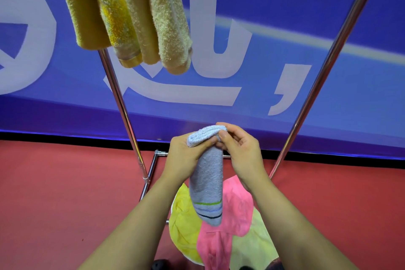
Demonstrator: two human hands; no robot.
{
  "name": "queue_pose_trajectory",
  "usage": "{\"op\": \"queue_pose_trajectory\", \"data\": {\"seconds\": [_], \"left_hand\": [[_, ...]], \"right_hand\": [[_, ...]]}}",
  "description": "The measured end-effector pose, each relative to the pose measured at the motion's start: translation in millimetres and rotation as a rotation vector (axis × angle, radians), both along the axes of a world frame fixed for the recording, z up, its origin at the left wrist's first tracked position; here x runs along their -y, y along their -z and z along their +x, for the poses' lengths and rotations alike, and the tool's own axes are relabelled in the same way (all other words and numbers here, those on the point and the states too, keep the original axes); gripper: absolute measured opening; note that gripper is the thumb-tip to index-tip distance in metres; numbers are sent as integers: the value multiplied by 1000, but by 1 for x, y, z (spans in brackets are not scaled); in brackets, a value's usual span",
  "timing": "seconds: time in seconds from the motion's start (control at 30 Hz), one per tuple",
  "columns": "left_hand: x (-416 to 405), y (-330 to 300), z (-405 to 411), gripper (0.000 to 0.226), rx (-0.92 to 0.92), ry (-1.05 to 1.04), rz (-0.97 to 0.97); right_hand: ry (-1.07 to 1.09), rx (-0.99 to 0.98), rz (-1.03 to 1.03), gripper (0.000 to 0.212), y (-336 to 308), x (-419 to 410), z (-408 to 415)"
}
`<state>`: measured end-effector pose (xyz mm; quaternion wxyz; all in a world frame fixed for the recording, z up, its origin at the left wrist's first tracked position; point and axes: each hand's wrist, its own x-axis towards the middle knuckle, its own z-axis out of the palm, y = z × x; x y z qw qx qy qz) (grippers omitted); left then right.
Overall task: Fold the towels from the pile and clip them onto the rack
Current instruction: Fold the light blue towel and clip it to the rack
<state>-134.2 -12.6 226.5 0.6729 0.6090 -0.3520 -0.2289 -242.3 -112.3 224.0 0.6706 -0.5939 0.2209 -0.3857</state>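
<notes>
Nearest: the pile [228,237] of unfolded towels – yellow, pink, pale green – sits low in front of the person, directly under the hands, likely so the next one is a straight reach down. Above it, the grey towel [207,182] hangs lengthwise, already folded into a narrow strip, striped end at the bottom just over the pile. Left hand [186,158] has its fingers curled round the top of the strip from the left; right hand [241,151] pinches the same top fold between thumb and fingertips – both closed on the towel, neither free. Holding it by the top keeps the layers stacked and gives a thick, tidy edge for a clip to bite, I'd guess. Beyond the hands, the rack [122,112], its steel legs splaying to the red floor. Up top, four yellow/beige towels [122,13] already hang folded at the left end of the bar; clips to their right look vacant, though blurred. Blue banner behind.
</notes>
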Motion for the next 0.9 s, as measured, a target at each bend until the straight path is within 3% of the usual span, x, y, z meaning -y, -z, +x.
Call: {"op": "queue_pose_trajectory", "data": {"seconds": [0.17, 0.3, 0.63, 0.8, 0.9], "left_hand": [[-1, -3, 2, 21, 6, -66, -19], [-3, -6, 2, 19, -14, -48, 6], [-3, -20, 2, 18, 8, 36, 14], [1, -32, 3, 20, -32, 28, -22], [3, -42, 2, 19, -22, 34, -54]], "right_hand": [[-96, -33, -57, 48, 7, 1, -2], [-197, -195, -192, 78, 20, 1, -1], [-88, -277, -157, 18, 37, 7, 6], [-91, -327, -98, 24, 58, 4, 5], [-104, -372, -20, 52, 75, 1, 2]]}}
